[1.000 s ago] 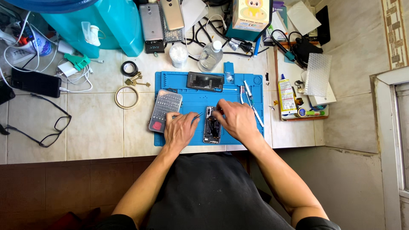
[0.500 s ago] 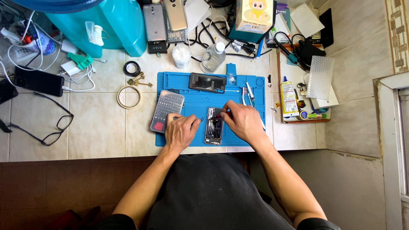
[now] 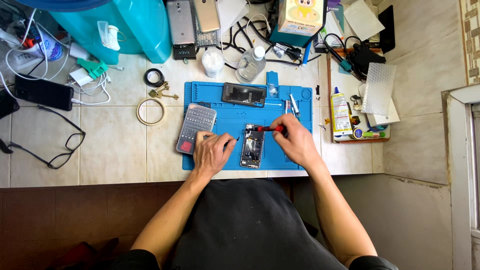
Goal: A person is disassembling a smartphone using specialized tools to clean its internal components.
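Opened phone (image 3: 252, 146) lies near-centre on the blue mat (image 3: 295, 155). Right hand (image 3: 296, 141) grips a red screwdriver (image 3: 267, 129) over it; left hand (image 3: 212, 151) rests flat alongside, holding nothing visible. Risk: tip slipping, gouging exposed board.

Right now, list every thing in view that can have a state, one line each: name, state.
opened phone: back off, insides showing, flat on blue mat
red screwdriver: held in right hand, tip over the phone
left hand: resting on mat beside phone
bit case: open, lying flat
second phone: lying flat at mat's top
clear bottle: capped
glasses: unfolded on tile
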